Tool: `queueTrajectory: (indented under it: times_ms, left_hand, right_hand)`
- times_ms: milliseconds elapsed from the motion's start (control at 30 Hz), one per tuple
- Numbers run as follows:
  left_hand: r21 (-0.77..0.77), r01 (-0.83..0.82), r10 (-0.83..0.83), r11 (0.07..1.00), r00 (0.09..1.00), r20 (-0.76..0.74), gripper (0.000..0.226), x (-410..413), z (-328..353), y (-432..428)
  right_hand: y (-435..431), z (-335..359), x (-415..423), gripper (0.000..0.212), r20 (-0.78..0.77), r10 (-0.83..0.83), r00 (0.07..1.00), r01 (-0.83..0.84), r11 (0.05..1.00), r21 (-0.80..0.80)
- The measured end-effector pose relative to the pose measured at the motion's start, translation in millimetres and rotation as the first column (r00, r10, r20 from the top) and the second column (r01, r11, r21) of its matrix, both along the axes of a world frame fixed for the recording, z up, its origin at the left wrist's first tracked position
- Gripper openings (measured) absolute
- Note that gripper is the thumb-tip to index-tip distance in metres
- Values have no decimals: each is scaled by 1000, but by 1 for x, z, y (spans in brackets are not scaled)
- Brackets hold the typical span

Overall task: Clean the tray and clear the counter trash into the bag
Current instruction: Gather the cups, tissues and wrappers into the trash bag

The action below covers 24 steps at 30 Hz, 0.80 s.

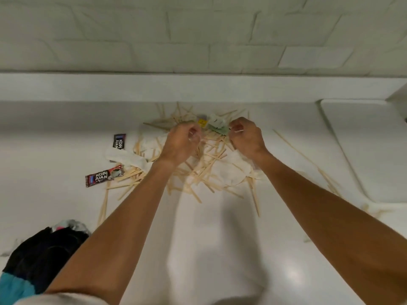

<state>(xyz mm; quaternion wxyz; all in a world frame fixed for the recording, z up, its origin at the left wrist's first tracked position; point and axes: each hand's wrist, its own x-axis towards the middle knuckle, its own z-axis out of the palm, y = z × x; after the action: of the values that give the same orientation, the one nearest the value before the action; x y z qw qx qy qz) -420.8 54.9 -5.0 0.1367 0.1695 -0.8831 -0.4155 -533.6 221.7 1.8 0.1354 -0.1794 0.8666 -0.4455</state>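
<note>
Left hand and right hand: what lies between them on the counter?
In the head view, a small yellow packet, a pale green packet and scattered wooden sticks lie between the left hand and the right hand.

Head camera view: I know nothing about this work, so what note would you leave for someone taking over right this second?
Hands: left grip is curled over the pile, contents unclear; right grip pinches a thin stick.
Where: wooden stirrers, paper napkins, two Kopi Juan sachets and small packets lie scattered on the counter. The white tray is at right, the black bag near left.
Done: the tray looks bare.
Left: gather all the counter litter into the bag.
</note>
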Motion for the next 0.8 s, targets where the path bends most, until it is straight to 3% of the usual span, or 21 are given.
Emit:
queueTrajectory:
  times_ms: [300, 467, 600, 800]
  left_hand:
    - [-76, -116, 120, 990, 992, 46, 24, -65, -18, -26]
    - [-71, -161, 170, 984, 976, 138, 34, -85, -31, -23]
    - [-143, -176, 196, 974, 971, 140, 37, -88, -38, -20]
    - [14, -180, 179, 984, 982, 56, 19, -75, -27, -15]
  right_hand:
    - [-49, -19, -40, 25, -92, 20, 996, -2, 982, 189]
    - [-64, -31, -41, 43, -139, 45, 989, -3, 957, 291]
    - [-64, -30, -38, 38, -90, 19, 996, 2, 975, 224]
    - [-49, -23, -29, 6, -205, -37, 978, 51, 997, 64]
